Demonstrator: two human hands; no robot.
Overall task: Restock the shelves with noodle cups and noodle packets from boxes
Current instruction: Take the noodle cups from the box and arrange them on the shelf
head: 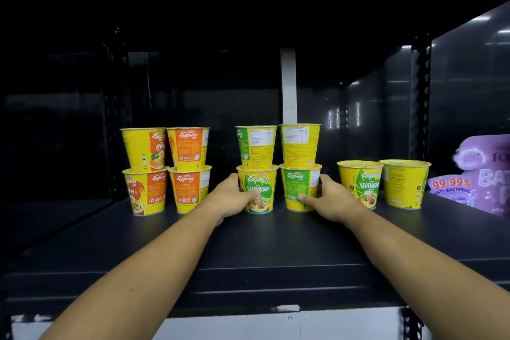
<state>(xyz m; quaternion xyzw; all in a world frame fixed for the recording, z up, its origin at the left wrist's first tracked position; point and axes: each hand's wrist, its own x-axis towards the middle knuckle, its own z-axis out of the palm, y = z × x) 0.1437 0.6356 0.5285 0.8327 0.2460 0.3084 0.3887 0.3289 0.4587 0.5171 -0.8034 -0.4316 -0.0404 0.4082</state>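
On the dark shelf [248, 243] stand yellow noodle cups in stacks of two. My left hand [230, 197] grips the bottom green vegetarian cup [260, 188] of the left middle stack. My right hand [329, 200] grips the bottom green cup [299, 186] of the stack beside it. Each of these carries another cup on top [256, 148] [300, 145]. To the left stand two stacks of orange-labelled cups [145, 192] [189, 190]. Two single green cups [360, 183] [404, 183] sit to the right.
A purple anti-bacterial pouch [480, 174] leans at the far right of the shelf. Black perforated uprights [419, 102] frame the bay, and a white strip [288, 85] runs down the back. The shelf's front edge [248, 292] lies below my forearms.
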